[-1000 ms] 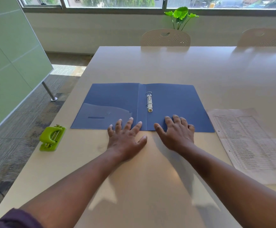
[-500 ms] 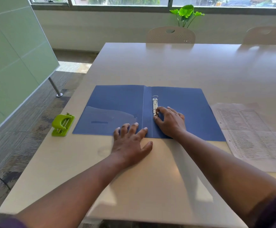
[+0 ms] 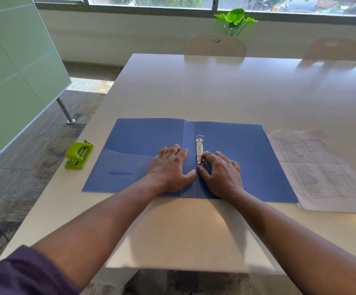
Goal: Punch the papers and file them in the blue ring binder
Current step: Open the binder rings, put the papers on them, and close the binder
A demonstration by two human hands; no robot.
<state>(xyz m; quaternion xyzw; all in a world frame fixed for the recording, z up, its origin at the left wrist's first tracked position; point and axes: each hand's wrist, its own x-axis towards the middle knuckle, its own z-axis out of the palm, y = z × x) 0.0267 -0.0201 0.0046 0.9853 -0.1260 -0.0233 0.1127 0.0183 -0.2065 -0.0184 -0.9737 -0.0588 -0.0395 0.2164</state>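
Both forearms reach forward, bare past purple sleeves. Left hand [image 3: 168, 169] palm-down, fingers curled at knuckles, pressing just left of ring mechanism [image 3: 199, 151]. Right hand [image 3: 221, 173] just right of it, fingertips [image 3: 205, 155] at its near ring

One head-worn wide-angle camera looks forward and down along the table [image 3: 236, 99]. It sits close above both forearms and faces the far window [image 3: 151, 1].

Binders: one blue ring binder [image 3: 236, 145], open under my left hand [image 3: 169, 168] and right hand [image 3: 221, 174].
Rings: two, by my right fingertips.
Hole punches: one green punch [image 3: 79, 154], left of my left hand.
Paper stacks: one stack of papers [image 3: 321, 169], right of my right hand.
Chairs: two, far beyond both hands.
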